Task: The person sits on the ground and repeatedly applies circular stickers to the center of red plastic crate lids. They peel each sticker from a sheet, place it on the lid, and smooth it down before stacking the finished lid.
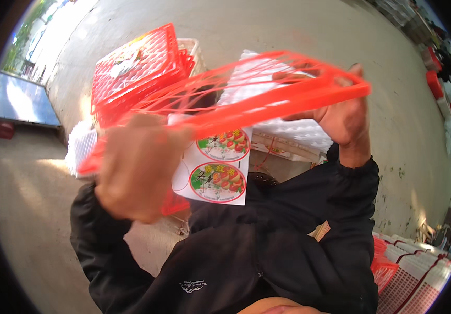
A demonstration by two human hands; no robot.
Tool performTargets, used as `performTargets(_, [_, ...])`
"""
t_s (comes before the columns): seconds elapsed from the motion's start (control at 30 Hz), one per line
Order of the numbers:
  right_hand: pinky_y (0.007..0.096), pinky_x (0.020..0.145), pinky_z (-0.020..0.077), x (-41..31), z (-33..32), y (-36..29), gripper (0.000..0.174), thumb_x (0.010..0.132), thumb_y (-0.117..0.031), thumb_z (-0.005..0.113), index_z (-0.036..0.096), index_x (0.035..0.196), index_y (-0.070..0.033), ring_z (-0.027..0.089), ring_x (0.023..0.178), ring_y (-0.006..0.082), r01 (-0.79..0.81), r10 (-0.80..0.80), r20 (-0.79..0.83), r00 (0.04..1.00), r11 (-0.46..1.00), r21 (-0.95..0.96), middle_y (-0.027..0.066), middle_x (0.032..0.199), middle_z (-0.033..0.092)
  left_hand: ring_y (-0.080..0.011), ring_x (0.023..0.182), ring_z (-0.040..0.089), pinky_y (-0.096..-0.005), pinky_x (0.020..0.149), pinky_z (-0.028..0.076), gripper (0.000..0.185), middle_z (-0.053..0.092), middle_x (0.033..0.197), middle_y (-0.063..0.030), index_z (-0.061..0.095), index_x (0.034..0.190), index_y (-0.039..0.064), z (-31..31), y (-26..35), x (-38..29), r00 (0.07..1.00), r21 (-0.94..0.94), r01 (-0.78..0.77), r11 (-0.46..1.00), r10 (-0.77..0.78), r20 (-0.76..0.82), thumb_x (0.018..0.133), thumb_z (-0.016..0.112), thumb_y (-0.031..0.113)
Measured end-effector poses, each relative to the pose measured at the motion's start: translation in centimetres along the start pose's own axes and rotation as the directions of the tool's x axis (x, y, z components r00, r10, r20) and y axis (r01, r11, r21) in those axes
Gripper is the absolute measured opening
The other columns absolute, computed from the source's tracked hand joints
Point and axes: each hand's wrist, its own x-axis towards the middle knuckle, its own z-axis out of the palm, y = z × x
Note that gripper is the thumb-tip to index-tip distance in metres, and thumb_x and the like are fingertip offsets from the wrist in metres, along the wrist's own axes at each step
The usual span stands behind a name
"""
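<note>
A red plastic lattice lid (272, 110) is held tilted in the air before my chest. My right hand (343, 121) grips its right end, with the thumb at the corner and fingers under the lattice. Blurred by motion, my left hand (139, 168) is closed at the left part of the lid. Below the lid is a white sheet of oval fruit stickers (217, 182), beside my left fingers; whether they also pinch it cannot be told. White bumpy foam sheets (296, 131) lie behind the lid, over a pale crate (284, 151).
A stack of red lattice lids (135, 74) rests by a cream crate (194, 49) at the upper left. More white foam (81, 145) stands at the left. Strapped white crates (418, 271) are stacked at the lower right. A dark flat panel (23, 100) lies far left on the concrete floor.
</note>
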Motion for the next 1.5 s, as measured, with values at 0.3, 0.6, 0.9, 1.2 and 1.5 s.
performTargets(0.3, [0.0321,0.076,0.06,-13.3,-10.2,-4.5,0.054,0.1,-0.011,0.053,0.045,0.149,0.009,0.07,0.081,0.0168,0.257,-0.276,-0.238,0.931,0.96,-0.107,0.0289,0.152,0.052,-0.0381,0.125,0.06,-0.0501,0.103,0.049,0.043,0.064,0.125,-0.0127,0.071,0.117,0.008,13.9,-0.1,5.7,0.983,-0.47,-0.119,0.874,0.036,-0.182,0.079,0.085,0.022])
performTargets(0.6, [0.0288,0.068,0.0561,-13.5,-18.5,4.4,0.035,0.099,-0.007,0.053,0.057,0.132,0.003,0.062,0.069,0.0143,0.15,-0.182,-0.518,0.836,0.983,-0.104,0.0232,0.132,0.067,-0.0163,0.096,0.071,-0.0324,0.085,0.057,0.045,0.07,0.111,-0.0103,0.051,0.144,-0.005,27.6,-6.7,0.0,0.468,-0.694,0.658,-0.291,-0.564,0.68,0.106,0.062,0.015])
performTargets(0.9, [0.0231,0.069,0.0492,-13.0,-22.9,9.0,0.03,0.108,-0.02,0.06,0.063,0.123,0.005,0.061,0.082,0.0055,-0.281,-0.502,-0.692,0.519,0.664,-0.693,0.0026,0.098,0.069,-0.0095,0.087,0.068,-0.023,0.076,0.053,0.038,0.073,0.099,-0.0063,0.057,0.139,-0.006,32.7,-6.8,-3.7,0.475,-0.647,0.752,-0.123,-0.58,0.662,0.102,0.06,0.006])
performTargets(1.2, [0.0278,0.08,0.0516,-13.7,-23.2,9.8,0.03,0.106,-0.018,0.062,0.063,0.122,0.007,0.064,0.089,0.0103,-0.294,-0.602,-0.633,0.486,0.57,-0.767,0.0078,0.102,0.072,-0.0104,0.086,0.064,-0.0253,0.075,0.05,0.033,0.072,0.098,-0.0058,0.063,0.133,-0.005,34.2,-6.6,-2.7,0.514,-0.668,0.743,-0.034,-0.611,0.603,0.101,0.06,0.004])
performTargets(1.5, [0.0249,0.074,0.0487,-13.9,-24.3,10.5,0.029,0.106,-0.017,0.065,0.062,0.122,0.007,0.059,0.08,0.0076,-0.336,-0.571,-0.668,0.477,0.584,-0.739,0.003,0.092,0.068,-0.0101,0.08,0.062,-0.0268,0.071,0.05,0.032,0.069,0.09,-0.0055,0.064,0.13,-0.006,34.8,-6.8,-2.6,0.563,-0.618,0.771,0.154,-0.618,0.549,0.099,0.06,0.0])
